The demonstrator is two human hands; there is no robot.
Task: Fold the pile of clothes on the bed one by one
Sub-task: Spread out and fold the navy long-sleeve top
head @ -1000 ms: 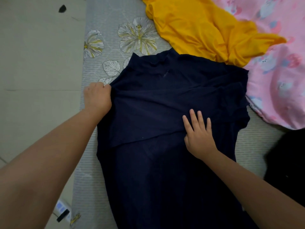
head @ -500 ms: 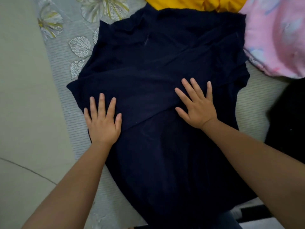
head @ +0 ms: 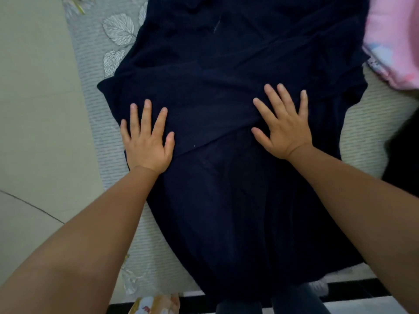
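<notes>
A navy blue garment (head: pixel 226 200) lies spread along the grey bed (head: pixel 95 123), its lower end hanging over the near edge. One side panel is folded across it, its edge running slantwise between my hands. My left hand (head: pixel 147 141) lies flat with fingers spread on the garment's left side. My right hand (head: pixel 283 125) presses flat with fingers spread on the folded panel, right of the middle.
A pink patterned cloth (head: pixel 394 41) lies at the upper right, touching the garment. Something black (head: pixel 405 137) sits at the right edge. The bed sheet has leaf prints (head: pixel 120 30). Pale floor (head: pixel 34 109) runs along the left.
My left hand let go of the garment's left edge and now lies flat on it. The view has dropped down and closer, so the yellow cloth is out of sight.
</notes>
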